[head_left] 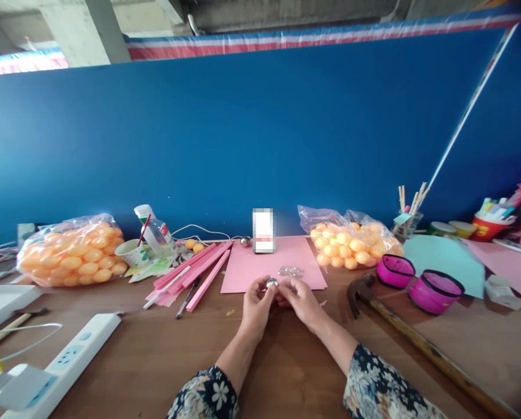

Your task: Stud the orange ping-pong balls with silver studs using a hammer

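Hands, left hand [257, 298] and right hand [298, 297], pinch a small silver bell [271, 283] over the brown table [164, 355] (blue wall [260, 134] behind).

Pretty bright, even daylight overall, colours punchy. Strongest light comes from upper left, where strip above blue wall [260, 134] blows out to white-pink. Shadows soft and short, just faint dark patch under hands on bench [164, 361]. Mild sheen on bags of orange balls [72, 251]. Wide-angle warp obvious: wall top bows, hammer handle [435, 355] stretches toward corner. Far right edge and bottom-right corner smeared and soft. Centre reasonably sharp, though small stuff between fingers too tiny to resolve. Blurred-out rectangle mid-frame.
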Action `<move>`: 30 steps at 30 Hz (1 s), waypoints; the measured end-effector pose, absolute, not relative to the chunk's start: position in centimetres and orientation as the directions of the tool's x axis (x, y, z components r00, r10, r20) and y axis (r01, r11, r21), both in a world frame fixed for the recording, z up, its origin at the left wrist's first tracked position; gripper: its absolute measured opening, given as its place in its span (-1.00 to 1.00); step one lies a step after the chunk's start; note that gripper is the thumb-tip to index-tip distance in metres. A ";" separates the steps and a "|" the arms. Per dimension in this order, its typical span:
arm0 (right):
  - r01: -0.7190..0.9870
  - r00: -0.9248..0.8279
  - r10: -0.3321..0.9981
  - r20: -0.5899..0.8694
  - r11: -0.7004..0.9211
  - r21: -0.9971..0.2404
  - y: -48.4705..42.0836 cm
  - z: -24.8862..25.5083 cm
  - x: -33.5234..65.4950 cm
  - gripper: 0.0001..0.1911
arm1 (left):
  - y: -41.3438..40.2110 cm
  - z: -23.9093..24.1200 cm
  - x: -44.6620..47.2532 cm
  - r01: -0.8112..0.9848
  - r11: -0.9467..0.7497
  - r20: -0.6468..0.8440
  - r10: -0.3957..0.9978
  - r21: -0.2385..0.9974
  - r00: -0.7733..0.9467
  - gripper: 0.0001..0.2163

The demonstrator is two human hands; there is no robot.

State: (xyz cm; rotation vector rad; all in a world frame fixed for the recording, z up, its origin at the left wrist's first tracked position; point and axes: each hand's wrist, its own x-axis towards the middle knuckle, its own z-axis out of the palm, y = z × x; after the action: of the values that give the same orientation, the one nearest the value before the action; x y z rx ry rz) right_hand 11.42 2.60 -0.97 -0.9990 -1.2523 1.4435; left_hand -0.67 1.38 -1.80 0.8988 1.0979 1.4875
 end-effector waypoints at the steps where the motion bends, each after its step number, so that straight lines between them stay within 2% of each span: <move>1: -0.138 -0.222 0.975 0.008 -0.024 -0.990 2.5 -0.9 11.4 -0.64 | 1.5 -1.9 -0.7 -0.307 -0.048 -0.010 0.983 0.951 -0.185 -0.61; 8: -0.132 -0.197 0.980 0.028 0.002 -0.991 2.8 -1.4 11.6 -0.65 | 1.4 -1.6 -0.6 -0.466 0.024 -0.086 0.990 0.884 -0.111 -0.63; 16: -0.104 -0.219 0.972 0.089 0.067 -0.992 2.6 -1.3 11.5 -0.57 | 1.2 -1.3 -0.8 -0.485 0.041 -0.084 0.994 0.873 -0.068 -0.65; 22: -0.013 -0.207 0.968 0.144 0.144 -0.989 2.5 -1.3 11.4 -0.54 | 1.2 -1.5 -0.8 -0.455 0.036 -0.076 0.995 0.890 -0.071 -0.63; 30: 0.177 -0.135 0.955 0.263 0.284 -0.942 2.0 -1.0 11.4 -0.64 | 0.9 -1.2 -0.7 -0.466 0.027 -0.038 0.999 0.884 -0.015 -0.59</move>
State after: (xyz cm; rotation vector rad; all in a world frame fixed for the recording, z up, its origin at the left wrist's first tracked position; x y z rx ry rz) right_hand 11.38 1.96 -0.99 -1.0805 -1.5519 0.9765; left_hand -0.73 0.93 -1.21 0.8117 0.8771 1.3930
